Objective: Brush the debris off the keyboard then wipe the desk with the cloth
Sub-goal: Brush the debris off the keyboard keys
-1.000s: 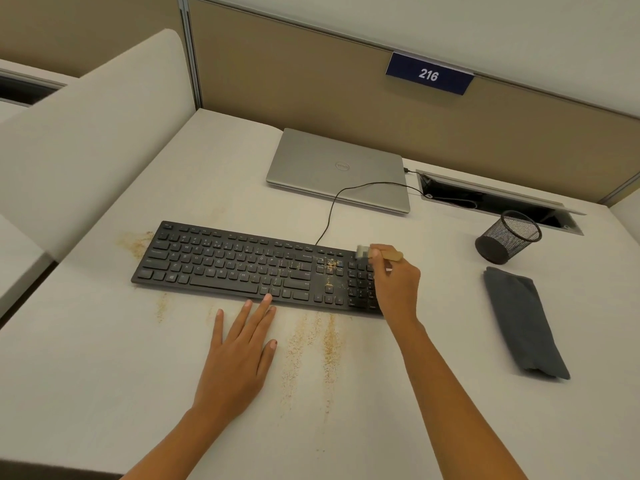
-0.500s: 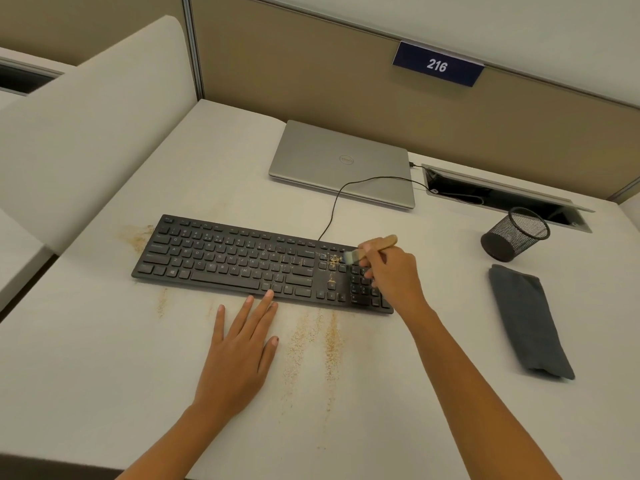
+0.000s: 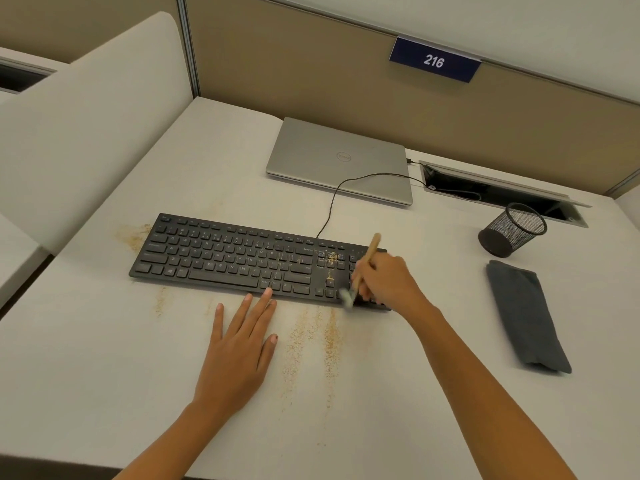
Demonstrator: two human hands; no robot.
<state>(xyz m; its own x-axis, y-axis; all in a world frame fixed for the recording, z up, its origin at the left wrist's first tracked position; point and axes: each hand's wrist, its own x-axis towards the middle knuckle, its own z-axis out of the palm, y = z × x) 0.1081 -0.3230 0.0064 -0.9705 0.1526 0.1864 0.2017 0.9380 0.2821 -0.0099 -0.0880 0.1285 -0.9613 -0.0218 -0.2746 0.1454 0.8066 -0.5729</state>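
A black keyboard [image 3: 228, 258] lies across the middle of the white desk [image 3: 104, 375]. Sandy debris [image 3: 331, 261] clings to the keys near its right end, and more debris [image 3: 311, 337] streaks the desk in front of it. My right hand [image 3: 388, 282] grips a small wooden-handled brush [image 3: 369, 252] over the keyboard's right end, with the blurred bristles at the keyboard's front edge. My left hand [image 3: 239, 348] lies flat on the desk, fingertips touching the keyboard's front edge. A folded dark grey cloth [image 3: 526, 317] lies at the right.
A closed silver laptop [image 3: 339, 161] sits behind the keyboard, whose cable [image 3: 332, 202] runs to an open cable tray [image 3: 502, 192]. A black mesh cup [image 3: 512, 230] stands above the cloth. More debris [image 3: 133, 237] lies left of the keyboard. Partition walls enclose the desk's back and left.
My right hand has swept the brush from the keyboard's back edge towards its front edge, and the handle now points up and away. My left hand has stayed in place.
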